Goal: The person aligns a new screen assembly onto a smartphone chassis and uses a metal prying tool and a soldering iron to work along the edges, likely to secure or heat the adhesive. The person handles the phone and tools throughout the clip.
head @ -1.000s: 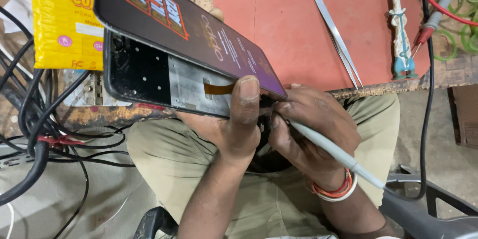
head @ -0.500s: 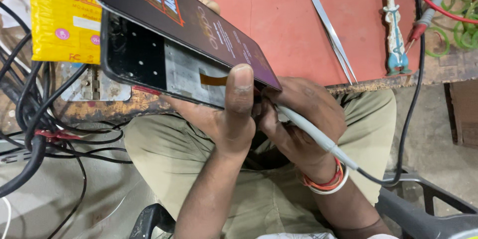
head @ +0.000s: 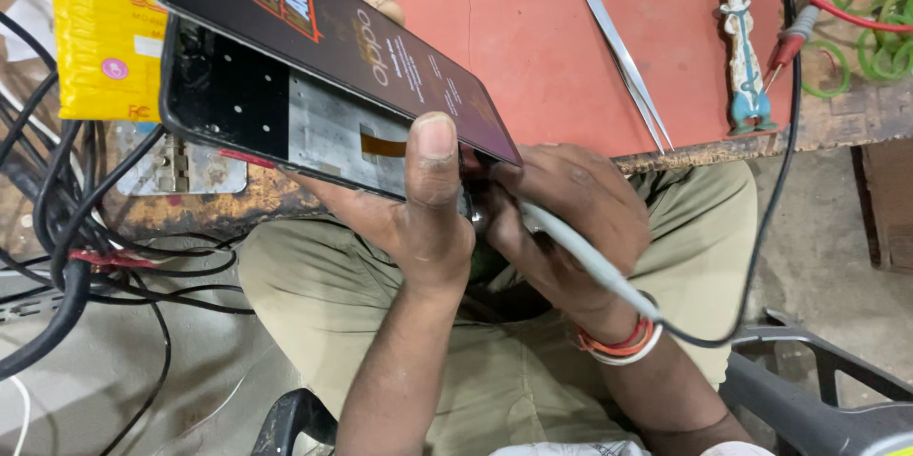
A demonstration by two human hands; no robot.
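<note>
You see the phone screen panel (head: 323, 38) is glossy dark glass, its frame (head: 285, 123) matt metal. The mat (head: 533, 38) looks smooth red rubber, the tweezers (head: 628, 66) shiny metal, the bench edge (head: 846, 118) rough wood.

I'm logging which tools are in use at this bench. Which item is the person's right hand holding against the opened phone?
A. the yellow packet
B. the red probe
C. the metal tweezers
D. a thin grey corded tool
D: the right hand grips a thin grey corded tool at the phone held by the left hand, while the tweezers lie on the red mat.
</note>
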